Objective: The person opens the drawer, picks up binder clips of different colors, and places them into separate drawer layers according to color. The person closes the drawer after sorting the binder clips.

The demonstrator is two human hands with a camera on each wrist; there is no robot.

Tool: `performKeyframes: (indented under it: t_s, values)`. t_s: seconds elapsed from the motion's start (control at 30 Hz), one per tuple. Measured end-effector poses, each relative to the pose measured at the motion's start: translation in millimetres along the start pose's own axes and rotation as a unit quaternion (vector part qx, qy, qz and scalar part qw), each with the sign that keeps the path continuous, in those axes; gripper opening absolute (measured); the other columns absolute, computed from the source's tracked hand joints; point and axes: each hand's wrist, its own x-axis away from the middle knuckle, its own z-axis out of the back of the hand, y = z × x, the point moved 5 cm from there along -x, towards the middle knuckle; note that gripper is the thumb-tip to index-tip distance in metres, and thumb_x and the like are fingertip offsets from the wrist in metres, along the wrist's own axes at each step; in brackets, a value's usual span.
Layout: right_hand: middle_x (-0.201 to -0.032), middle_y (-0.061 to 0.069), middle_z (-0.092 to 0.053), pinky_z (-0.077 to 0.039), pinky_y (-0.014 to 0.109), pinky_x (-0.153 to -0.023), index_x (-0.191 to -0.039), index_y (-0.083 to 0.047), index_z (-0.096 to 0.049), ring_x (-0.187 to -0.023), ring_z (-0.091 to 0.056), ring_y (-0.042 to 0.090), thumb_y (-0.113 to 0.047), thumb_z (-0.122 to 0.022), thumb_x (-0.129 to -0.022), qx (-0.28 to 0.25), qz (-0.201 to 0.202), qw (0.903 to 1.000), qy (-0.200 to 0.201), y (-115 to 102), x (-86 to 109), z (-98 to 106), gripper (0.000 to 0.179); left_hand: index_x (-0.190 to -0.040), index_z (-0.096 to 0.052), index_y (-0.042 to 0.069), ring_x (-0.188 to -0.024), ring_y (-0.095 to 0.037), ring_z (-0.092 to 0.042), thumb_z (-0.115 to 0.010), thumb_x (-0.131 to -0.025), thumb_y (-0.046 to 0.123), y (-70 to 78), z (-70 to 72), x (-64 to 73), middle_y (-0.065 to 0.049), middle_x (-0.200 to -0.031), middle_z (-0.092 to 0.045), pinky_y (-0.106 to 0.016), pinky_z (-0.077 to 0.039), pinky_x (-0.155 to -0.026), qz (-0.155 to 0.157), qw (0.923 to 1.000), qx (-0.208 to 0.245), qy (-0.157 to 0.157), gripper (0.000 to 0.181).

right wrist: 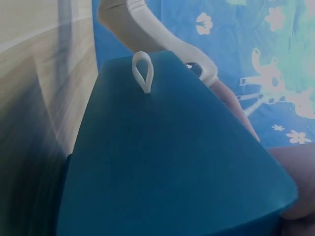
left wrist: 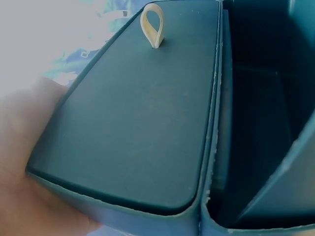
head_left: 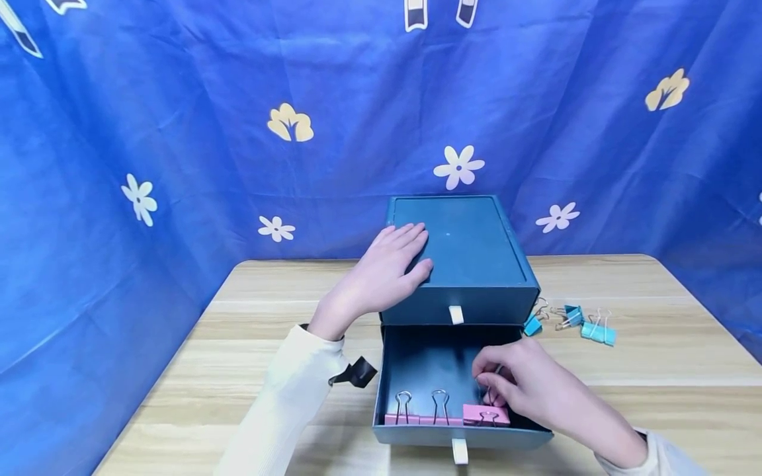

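Turquoise clips (head_left: 598,334) lay beyond right hand (head_left: 524,373); teal box (head_left: 470,244) sat under left hand's (head_left: 393,266) straight fingers. Pulled-out drawer (head_left: 425,434) held pink clips (head_left: 483,409), one at right hand's curled fingers, grip unclear.

blue cloth backdrop (head_left: 357,158) (creased, printed with white flowers (head_left: 459,167)) | pale wood-grain table (head_left: 238,357), far corners rounded

The box (head_left: 461,244) and its drawer (head_left: 428,360) are dark teal, the loops (head_left: 456,315) white. There are pink clips (head_left: 485,413) and turquoise clips (head_left: 598,334). The table (head_left: 262,330) shows pale wood grain. The curtain (head_left: 208,119) is blue, with white flowers (head_left: 458,168) and cream trees (head_left: 290,123); the sleeves (head_left: 286,396) are white, the strap (head_left: 360,372) black.
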Motion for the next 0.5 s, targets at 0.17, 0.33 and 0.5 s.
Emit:
performKeyframes:
  t_s: [0.17,0.33,0.5]
  values:
    - [-0.065,-0.012,-0.060,-0.049,0.015,-0.052,-0.079,-0.014,-0.068,-0.053,-0.052,-0.008,0.002,-0.066,-0.086,0.034,0.002,0.9982,-0.048,-0.8,-5.7,-5.0,0.018,-0.148,-0.033,0.002,-0.147,-0.024,-0.020,-0.038,-0.101,0.033,0.6,0.2,-0.4,-0.010,-0.157,-0.028,-0.040,-0.006,-0.121,0.000,1.0000,-0.002,0.002,0.057]
    - [-0.063,-0.013,-0.059,-0.048,0.015,-0.052,-0.075,-0.015,-0.068,-0.052,-0.050,-0.009,0.004,-0.067,-0.084,0.065,0.004,0.9960,-0.062,-1.2,-7.5,-7.5,0.021,-0.148,-0.033,0.002,-0.147,-0.024,-0.020,-0.038,-0.101,0.033,0.7,-0.2,-0.4,-0.010,-0.157,-0.028,-0.040,-0.006,-0.121,0.001,1.0000,-0.003,0.000,0.057]
    - [-0.064,-0.014,-0.058,-0.046,0.015,-0.053,-0.077,-0.014,-0.070,-0.055,-0.048,-0.008,0.003,-0.067,-0.084,0.104,0.016,0.9927,-0.059,-1.7,-8.6,-8.4,0.019,-0.149,-0.033,0.002,-0.147,-0.024,-0.020,-0.038,-0.101,0.034,0.2,-0.5,-0.7,-0.010,-0.157,-0.027,-0.040,-0.006,-0.121,0.001,1.0000,-0.003,-0.002,0.057]
